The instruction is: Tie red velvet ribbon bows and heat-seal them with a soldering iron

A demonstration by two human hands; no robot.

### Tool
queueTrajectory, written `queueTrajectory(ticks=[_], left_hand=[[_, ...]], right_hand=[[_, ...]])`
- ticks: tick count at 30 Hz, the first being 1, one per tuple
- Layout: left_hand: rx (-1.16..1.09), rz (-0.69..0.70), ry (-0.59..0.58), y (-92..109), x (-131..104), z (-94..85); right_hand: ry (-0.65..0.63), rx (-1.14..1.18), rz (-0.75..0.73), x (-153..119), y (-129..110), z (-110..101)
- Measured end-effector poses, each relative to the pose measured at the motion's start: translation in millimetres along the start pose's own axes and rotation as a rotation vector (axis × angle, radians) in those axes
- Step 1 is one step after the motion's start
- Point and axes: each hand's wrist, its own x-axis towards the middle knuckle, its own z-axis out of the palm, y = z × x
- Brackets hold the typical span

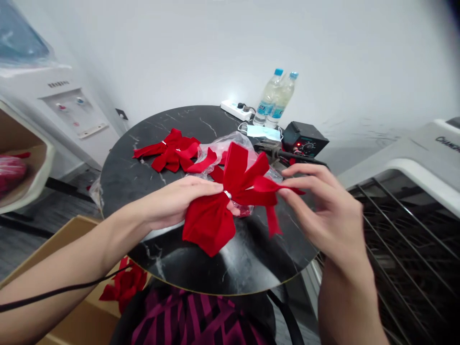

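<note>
A red fabric bow [212,220] with a silvery tie at its centre is held up over the round black table [172,268]. My left hand [183,199] is closed on the bow's middle, thumb in front beside the tie and a fingertip showing below it. On the right, my right hand [316,201] pinches one of the bow's ribbon ends between thumb and fingers. Behind the held bow lies a clear plastic bag [233,141] with red fabric by it. More red bows [172,151] rest on the table to the left.
At the back stand two water bottles [275,98], a power strip [235,110], a face mask [264,132] and a black control box [304,139] with a knob. A cardboard box [77,230] with red bows is lower left. A water dispenser [57,76] stands left, a slatted white appliance [395,163] right.
</note>
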Motion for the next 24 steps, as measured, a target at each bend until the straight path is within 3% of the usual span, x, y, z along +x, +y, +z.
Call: queueTrajectory(ticks=[2,5,8,13,19,24], left_hand=[[-0.046,0.046,0.039,-4.9,1.8,0.1],[-0.007,0.134,0.023,-12.0,5.0,-0.8],[0.091,0.196,0.047,-15.4,6.3,0.3],[0.167,0.201,0.15,-14.1,2.6,6.1],[0.279,0.18,0.181,-13.5,-1.4,8.5],[0.181,0.198,0.254,-16.4,0.3,9.9]], right_hand=[[0.118,0.142,0.129,-12.5,-10.4,11.7],[0.036,0.362,0.363,-24.1,-27.6,37.8],[-0.016,0.471,0.502,-21.5,-33.5,60.4],[-0.06,0.469,0.578,-11.1,-27.4,69.9],[-0.038,0.443,0.606,-13.4,-29.8,73.4],[0.026,0.474,0.653,-17.5,-28.3,79.5]])
